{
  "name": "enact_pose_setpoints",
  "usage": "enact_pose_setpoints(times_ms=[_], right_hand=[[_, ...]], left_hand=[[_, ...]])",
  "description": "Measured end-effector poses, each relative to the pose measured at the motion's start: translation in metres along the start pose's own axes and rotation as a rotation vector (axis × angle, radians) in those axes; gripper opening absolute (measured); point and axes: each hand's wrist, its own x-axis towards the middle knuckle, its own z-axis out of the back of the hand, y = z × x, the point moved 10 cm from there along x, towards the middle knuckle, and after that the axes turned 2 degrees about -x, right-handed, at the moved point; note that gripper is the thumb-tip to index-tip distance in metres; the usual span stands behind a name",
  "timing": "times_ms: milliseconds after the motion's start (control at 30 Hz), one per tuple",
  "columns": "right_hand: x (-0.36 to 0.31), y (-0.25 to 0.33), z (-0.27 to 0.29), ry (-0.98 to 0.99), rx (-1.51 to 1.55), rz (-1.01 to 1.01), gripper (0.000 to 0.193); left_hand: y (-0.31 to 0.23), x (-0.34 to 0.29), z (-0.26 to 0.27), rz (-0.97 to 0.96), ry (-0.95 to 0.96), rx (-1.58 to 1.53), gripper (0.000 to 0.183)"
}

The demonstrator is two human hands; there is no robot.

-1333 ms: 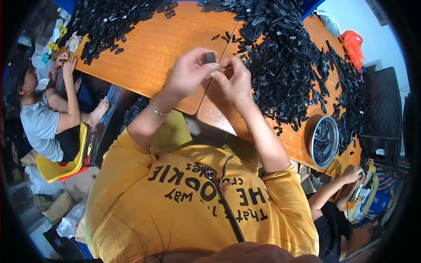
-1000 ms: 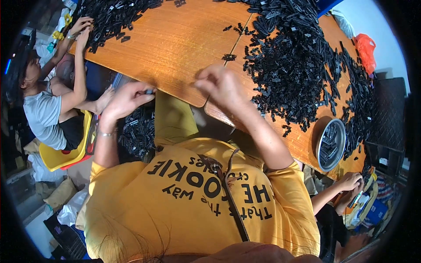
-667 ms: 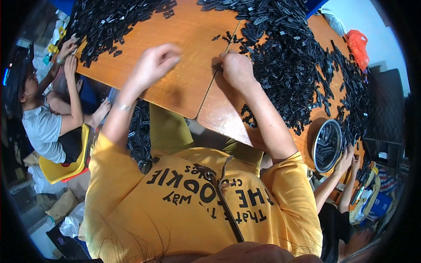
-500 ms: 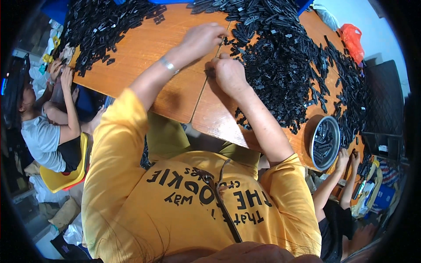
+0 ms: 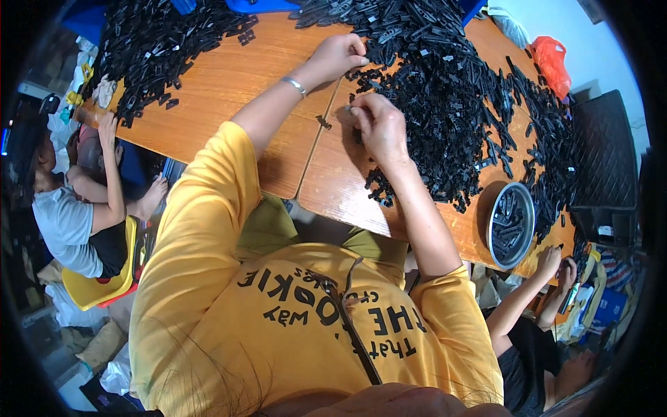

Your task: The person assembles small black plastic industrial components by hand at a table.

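Note:
My left hand [image 5: 337, 57], with a silver bracelet [image 5: 294, 85] on its wrist, is at the near edge of a heap of small black plastic pieces [image 5: 438, 118]. Its fingers are curled together at the black parts; whatever they grip is too small to make out. My right hand [image 5: 381, 126] hovers over the table just left of the same heap. Its fingers are bent and slightly apart, with no piece visible in them. Between the hands and nearer to me, a small dark piece [image 5: 324, 121] lies alone by the table seam.
A metal bowl [image 5: 512, 226] of black parts stands at right. More black clips [image 5: 160, 55] are heaped at far left, longer ones [image 5: 410, 24] at the back. An orange-red bag [image 5: 552, 66] lies far right. Co-workers [image 5: 76, 215] sit left and right, one with hands [image 5: 552, 264] beyond the bowl.
My right hand has let go of the small dark piece, which now lies on the table, and has moved slightly right. My left hand has shifted slightly right along the heap.

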Motion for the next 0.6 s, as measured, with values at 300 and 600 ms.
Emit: enact_pose_setpoints(times_ms=[300,600], right_hand=[[0.007,0.040,0.072,-0.355,0.119,0.056,0.016],[0.000,0.083,0.078,-0.422,0.040,0.277,0.019]], left_hand=[[-0.041,-0.085,0.009,0.049,0.149,-1.468,0.026],[-0.071,-0.112,0.020,-0.027,0.202,-1.474,0.030]])
